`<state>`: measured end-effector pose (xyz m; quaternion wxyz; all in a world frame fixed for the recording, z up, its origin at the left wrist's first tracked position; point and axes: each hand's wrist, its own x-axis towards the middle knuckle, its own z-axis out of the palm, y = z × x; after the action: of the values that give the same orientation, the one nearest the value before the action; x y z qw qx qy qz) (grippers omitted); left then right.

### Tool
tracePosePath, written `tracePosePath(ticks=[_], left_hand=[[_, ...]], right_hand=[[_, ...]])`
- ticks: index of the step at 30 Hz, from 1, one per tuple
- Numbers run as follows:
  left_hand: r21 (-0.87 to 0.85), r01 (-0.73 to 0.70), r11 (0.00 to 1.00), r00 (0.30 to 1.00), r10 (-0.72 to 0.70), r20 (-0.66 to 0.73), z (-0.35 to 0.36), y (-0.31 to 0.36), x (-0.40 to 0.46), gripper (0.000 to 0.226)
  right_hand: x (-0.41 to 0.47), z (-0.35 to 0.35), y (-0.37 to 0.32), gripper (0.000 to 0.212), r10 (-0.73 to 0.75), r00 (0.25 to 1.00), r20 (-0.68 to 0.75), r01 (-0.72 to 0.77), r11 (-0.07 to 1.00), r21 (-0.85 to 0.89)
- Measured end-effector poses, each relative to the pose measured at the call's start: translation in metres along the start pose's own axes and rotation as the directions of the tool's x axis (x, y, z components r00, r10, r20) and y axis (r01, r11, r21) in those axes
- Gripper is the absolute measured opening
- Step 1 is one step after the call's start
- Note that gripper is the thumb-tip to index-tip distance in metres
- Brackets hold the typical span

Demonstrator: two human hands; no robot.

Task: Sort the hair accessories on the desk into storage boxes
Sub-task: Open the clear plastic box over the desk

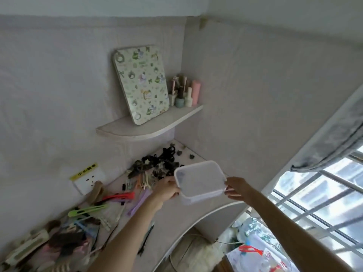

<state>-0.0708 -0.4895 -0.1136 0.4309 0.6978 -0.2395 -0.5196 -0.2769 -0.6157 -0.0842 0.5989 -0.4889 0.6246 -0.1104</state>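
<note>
The desk is pale, with a curved front edge. Black hair claws lie in a heap near its far corner. Long coloured clips lie along its wall edge: a red one, a purple one and a green one. Dark scrunchies are piled at its near left end. Black hairpins lie beside the front edge.

The corner shelf above carries a patterned board, leaning on the wall, and small bottles.

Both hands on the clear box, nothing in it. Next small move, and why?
Probably set the clear box down on the bare desk near the black clips. Left hand and right hand both hold it, so neither can pick.
</note>
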Motion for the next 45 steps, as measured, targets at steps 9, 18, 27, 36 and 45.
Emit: tracePosePath(ticks=[9, 18, 27, 36, 45], left_hand=[[0.111, 0.018, 0.994, 1.0, -0.016, -0.012, 0.045, 0.0, 0.066, 0.054], [0.877, -0.237, 0.418, 0.888, 0.458, 0.022, 0.024, -0.014, 0.08, 0.048], [0.973, -0.175, 0.147, 0.906, 0.411, 0.101, 0.019, 0.001, 0.072, 0.068], [0.993, -0.114, 0.021, 0.945, 0.311, 0.102, 0.028, 0.024, 0.085, 0.071], [0.988, -0.094, 0.12, 0.928, 0.37, 0.043, 0.037, 0.014, 0.079, 0.069]], right_hand=[[0.069, -0.006, 0.006, 0.023, 0.058, 0.998, -0.011, -0.057, 0.993, 0.099], [0.096, 0.039, 0.003, 0.049, 0.219, 0.957, 0.189, -0.268, 0.918, 0.291], [0.106, 0.071, 0.008, 0.033, 0.149, 0.93, 0.335, -0.234, 0.944, 0.231], [0.118, 0.051, 0.002, 0.036, 0.162, 0.902, 0.401, -0.183, 0.983, 0.014], [0.11, 0.049, 0.017, 0.037, -0.245, 0.964, 0.103, 0.255, 0.963, -0.087]])
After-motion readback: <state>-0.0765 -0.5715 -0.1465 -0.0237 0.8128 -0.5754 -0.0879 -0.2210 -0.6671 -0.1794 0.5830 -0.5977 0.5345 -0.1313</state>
